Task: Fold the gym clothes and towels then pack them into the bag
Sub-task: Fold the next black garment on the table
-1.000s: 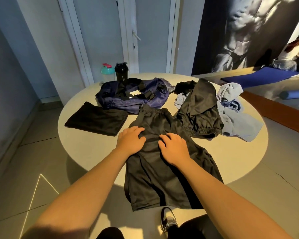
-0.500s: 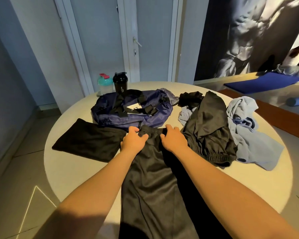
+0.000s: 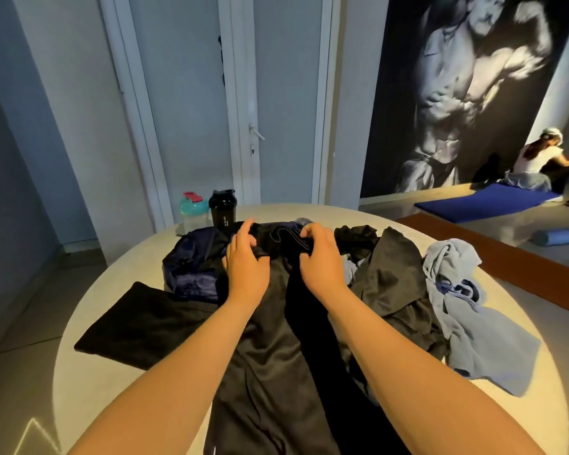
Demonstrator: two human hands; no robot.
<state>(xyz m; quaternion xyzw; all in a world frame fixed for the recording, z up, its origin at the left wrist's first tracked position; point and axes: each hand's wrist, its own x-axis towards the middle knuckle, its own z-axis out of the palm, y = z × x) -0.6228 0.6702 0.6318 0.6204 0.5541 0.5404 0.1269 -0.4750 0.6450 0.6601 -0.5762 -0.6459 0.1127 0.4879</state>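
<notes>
Black shorts [image 3: 270, 349] lie lengthwise down the middle of the round table [image 3: 119, 372]. My left hand [image 3: 245, 269] and my right hand [image 3: 321, 262] both grip the waistband at the shorts' far end, lifted over the navy gym bag [image 3: 191, 267]. A folded black garment [image 3: 142, 323] lies flat at the left. Another dark garment [image 3: 395, 284] is heaped at the right, with a light blue towel [image 3: 473, 330] beyond it and a small black piece [image 3: 355, 238] behind.
Two bottles stand at the table's far edge: a clear one with a teal and red lid [image 3: 194, 213] and a black shaker [image 3: 223, 208]. Doors are behind the table. At the right, a person [image 3: 539, 159] sits by a blue mat [image 3: 483, 201].
Both hands slid up the shorts from the middle to the waistband, then gripped it and raised it over the bag. My view moved closer to the table.
</notes>
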